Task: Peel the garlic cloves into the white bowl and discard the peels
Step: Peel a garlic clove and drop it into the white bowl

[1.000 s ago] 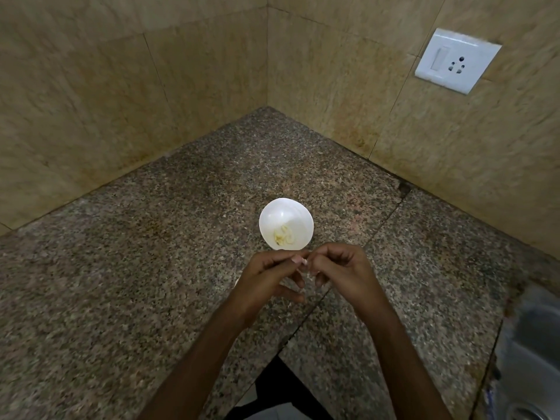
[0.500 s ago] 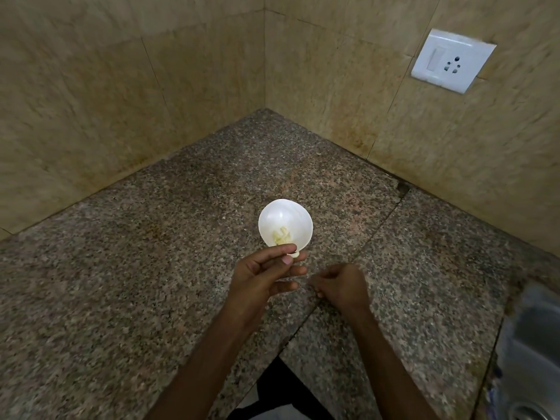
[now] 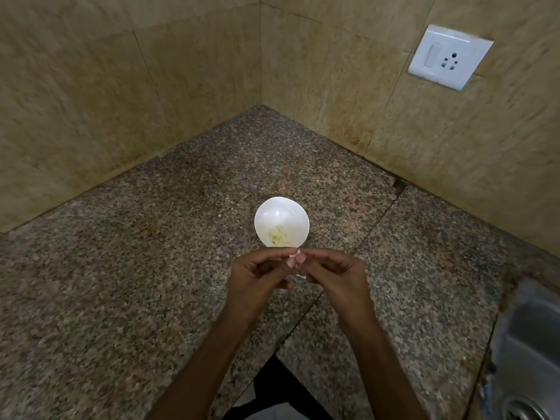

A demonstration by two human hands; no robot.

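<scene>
Both hands are held above the near part of the table [image 3: 121, 268], just in front of the white bowl [image 3: 272, 212].

**Left hand** [image 3: 257, 278]: fingers curled, thumb and forefinger pinching a garlic clove [image 3: 294, 254].

**Right hand** [image 3: 335, 274]: fingers curled, thumb and forefinger pinching the same garlic clove from the opposite side. The fingertips of the two hands meet at the clove.

**Garlic clove:** only a small pale pink part is visible between the fingertips; the fingers cover the remainder. It sits in the air just short of the bowl's near rim. A pale scrap of peel [image 3: 300, 276] shows below the thumbs, between the two hands; what holds it cannot be determined.

**White bowl:** stands upright on the table, near the middle of the surface. A few peeled cloves [image 3: 278, 234] lie in the bottom, toward the near side.

**Surroundings:** the speckled stone table runs into a corner formed by tan tiled walls [image 3: 151, 101]. A white wall socket [image 3: 448, 56] is mounted on the right-hand wall. A steel sink [image 3: 527, 353] is set into the table at the far right edge, well apart from the bowl.
</scene>
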